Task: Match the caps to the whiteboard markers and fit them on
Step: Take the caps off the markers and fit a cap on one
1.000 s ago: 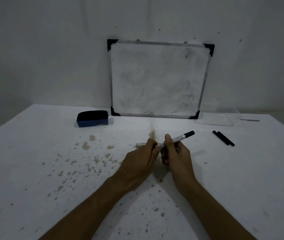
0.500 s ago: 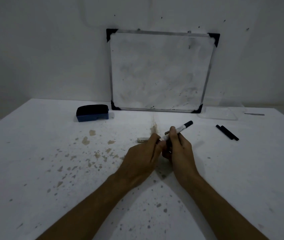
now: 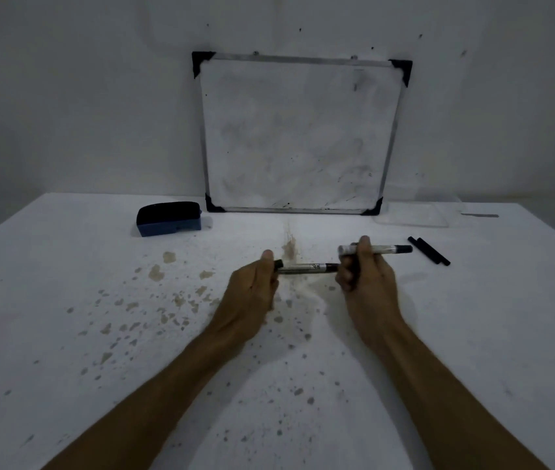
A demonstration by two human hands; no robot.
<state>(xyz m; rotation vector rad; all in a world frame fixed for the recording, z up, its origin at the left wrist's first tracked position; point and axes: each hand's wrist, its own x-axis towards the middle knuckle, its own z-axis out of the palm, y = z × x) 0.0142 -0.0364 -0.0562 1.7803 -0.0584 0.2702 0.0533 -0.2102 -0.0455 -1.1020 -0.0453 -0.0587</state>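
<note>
While left hand grips lower marker, right hand clasps upper marker.

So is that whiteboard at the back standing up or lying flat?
Standing. The whiteboard rests its bottom edge on the table and leans against the wall.

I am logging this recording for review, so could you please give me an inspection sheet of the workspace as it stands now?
Surface: white table, speckled with brown and grey stains.
Job's things: one marker between the two hands, gripped at its left end; a second marker in the right hand, lying level; two black caps side by side on the table to the right.
Clutter: blue eraser at the back left; clear tray and a thin flat strip at the back right.
Grippers: left hand closed on the nearer marker; right hand closed on the farther one.
Cables: nothing seen.
Surroundings: smudged whiteboard leaning on a pale wall.
</note>
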